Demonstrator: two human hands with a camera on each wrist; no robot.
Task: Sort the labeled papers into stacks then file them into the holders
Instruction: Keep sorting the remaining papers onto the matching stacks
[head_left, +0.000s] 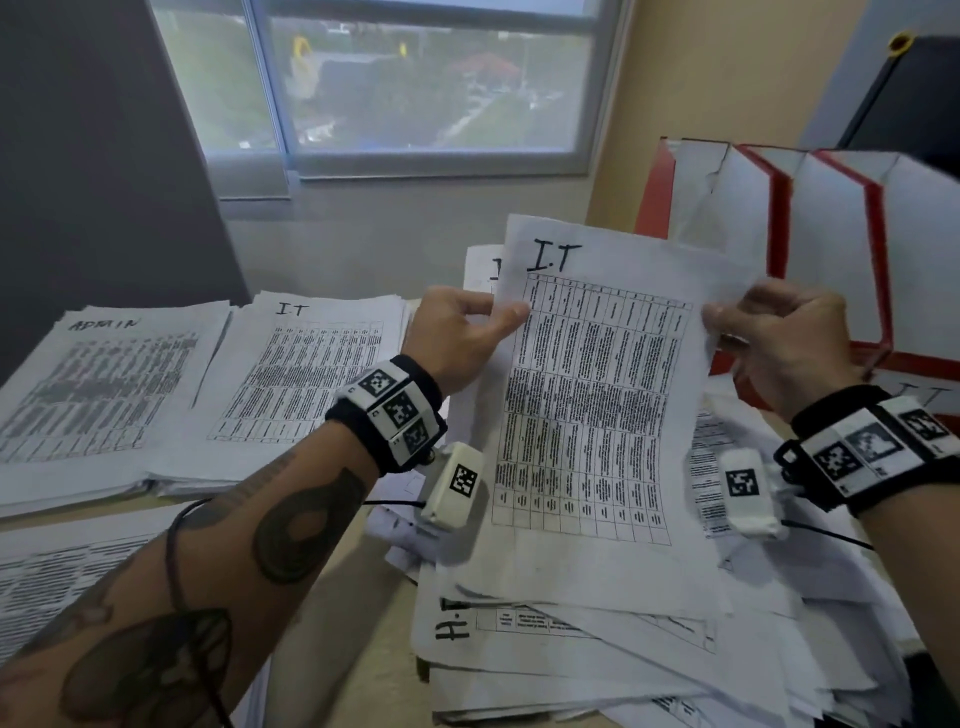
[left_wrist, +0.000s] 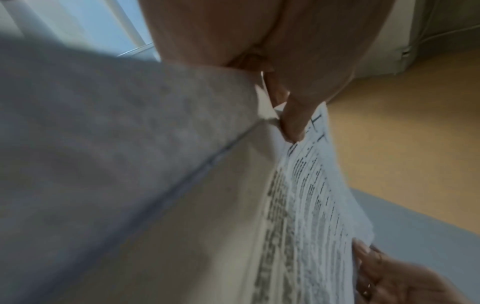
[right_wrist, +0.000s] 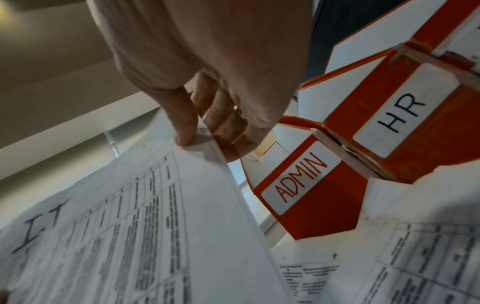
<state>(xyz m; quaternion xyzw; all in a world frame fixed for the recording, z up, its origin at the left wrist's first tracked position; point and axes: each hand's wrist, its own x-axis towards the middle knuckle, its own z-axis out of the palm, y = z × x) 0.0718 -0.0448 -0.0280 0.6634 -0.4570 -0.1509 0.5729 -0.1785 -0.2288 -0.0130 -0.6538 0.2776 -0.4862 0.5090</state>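
Clearly the sheet marked "I.T" (head_left: 597, 405) is the one in play: it is held up in the air above the loose unsorted pile (head_left: 597, 639), tilted toward the person, with its handwritten label readable at the top. The left hand (head_left: 457, 338) pinches its left edge near the top, thumb on the printed face, and the right hand (head_left: 779, 343) pinches the right edge the same way; the right wrist view shows thumb and fingers closed on that margin. To the left on the desk lie two sorted stacks side by side, the ADMIN stack (head_left: 98, 384) and the I.T stack (head_left: 306, 374), the latter well apart from the raised sheet. Red and white holders (head_left: 779, 234) stand behind the pile; the right wrist view reads ADMIN and HR on two of them. The step in hand looks like placing this sheet on the I.T stack. It would go best if the right hand lets go first, so the left can carry the paper flat across, label up and facing the same way as the top sheet, then lower it square onto the stack's corners so that the stack files cleanly.
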